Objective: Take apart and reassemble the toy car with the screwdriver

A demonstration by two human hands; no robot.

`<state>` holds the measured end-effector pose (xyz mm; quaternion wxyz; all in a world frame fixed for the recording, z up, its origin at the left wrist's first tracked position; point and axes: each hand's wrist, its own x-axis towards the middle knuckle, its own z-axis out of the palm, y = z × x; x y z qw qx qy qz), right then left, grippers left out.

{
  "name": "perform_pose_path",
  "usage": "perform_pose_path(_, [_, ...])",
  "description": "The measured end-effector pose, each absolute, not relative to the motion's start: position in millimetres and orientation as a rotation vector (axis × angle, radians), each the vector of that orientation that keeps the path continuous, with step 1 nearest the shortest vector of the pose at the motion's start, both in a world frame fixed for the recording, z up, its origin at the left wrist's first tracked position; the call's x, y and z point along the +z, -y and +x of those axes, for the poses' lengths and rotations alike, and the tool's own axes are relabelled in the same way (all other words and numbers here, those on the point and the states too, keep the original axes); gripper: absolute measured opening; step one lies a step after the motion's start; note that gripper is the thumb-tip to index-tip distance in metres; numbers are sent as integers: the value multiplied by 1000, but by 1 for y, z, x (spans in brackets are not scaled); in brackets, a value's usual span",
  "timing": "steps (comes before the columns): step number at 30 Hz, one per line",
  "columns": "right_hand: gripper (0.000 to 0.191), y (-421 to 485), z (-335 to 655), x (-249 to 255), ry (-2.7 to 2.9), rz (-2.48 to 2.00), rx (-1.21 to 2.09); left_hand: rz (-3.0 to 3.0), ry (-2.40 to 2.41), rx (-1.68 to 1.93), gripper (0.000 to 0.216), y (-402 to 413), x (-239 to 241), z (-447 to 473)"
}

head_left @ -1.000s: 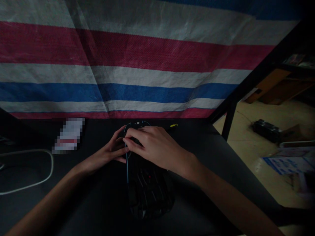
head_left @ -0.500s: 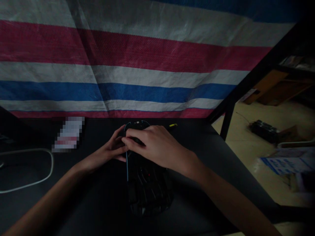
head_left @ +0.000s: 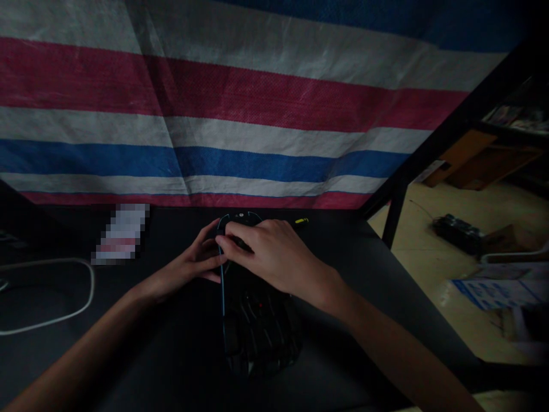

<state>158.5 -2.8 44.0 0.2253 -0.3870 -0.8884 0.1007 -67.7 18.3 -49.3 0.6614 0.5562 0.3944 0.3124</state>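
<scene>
A long black device with blue edge trim (head_left: 257,326), shaped like a toy car, lies on the dark table. A small red light shows on its ribbed near part. My left hand (head_left: 203,254) grips its left side toward the far end, thumb and fingers against the edge. Over the far part arches my right hand (head_left: 266,246), with thumb and index finger pinched near the left edge. Whatever sits between those fingertips is too dark and small to make out. My right hand covers much of the device's middle.
A yellow-handled tool (head_left: 301,221) lies beyond my right hand. To the left are a blurred-out flat item (head_left: 122,233) and a white cable loop (head_left: 92,286). A striped tarp (head_left: 257,137) hangs behind the table. Boxes (head_left: 484,163) stand on the floor at right.
The camera view has shifted slightly. My right fingertips have moved very slightly at the device's far part; my left hand keeps its place.
</scene>
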Motion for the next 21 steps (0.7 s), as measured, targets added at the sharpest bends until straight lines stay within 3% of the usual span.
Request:
perform_pose_path(6, [12, -1, 162, 46, 2459, -889, 444, 1256, -874, 717, 90, -18, -51, -67])
perform_pose_path(11, [5, 1, 160, 45, 2458, -881, 349, 1269, -853, 703, 91, -21, -54, -69])
perform_pose_path(19, [22, 3, 163, 51, 2470, -811, 565, 1283, -839, 720, 91, -18, -50, -67])
perform_pose_path(21, [18, 6, 161, 53, 2474, -772, 561, 1273, -853, 728, 92, -17, -49, -67])
